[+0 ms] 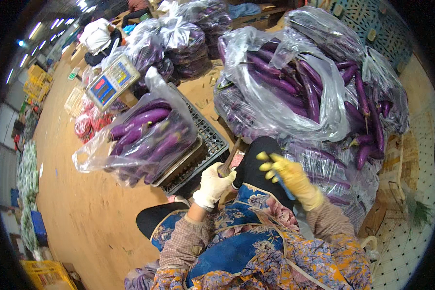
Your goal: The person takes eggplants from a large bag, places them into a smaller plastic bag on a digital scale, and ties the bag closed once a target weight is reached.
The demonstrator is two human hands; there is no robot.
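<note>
My left hand (212,186), in a white glove, is closed around what looks like the stem end of an eggplant (226,169); a long brownish stalk points away from me, and the rest is hidden. My right hand (288,177), in a yellow glove, grips a tool with a blue handle (283,184); its dark tip is too blurred to name. Left of my hands, a clear plastic bag of purple eggplants (145,125) rests on a weighing scale (188,156). Ahead on the right, a large open plastic bag (333,108) holds many long eggplants.
The scale's lit display (110,85) stands behind the bag. A black plastic crate (212,136) is under the scale's tray. Loose eggplants (373,127) lie over wrapped bags at right. Tied bags (186,47) are stacked at the back, near another person (96,38). Yellow crates (38,83) stand far left.
</note>
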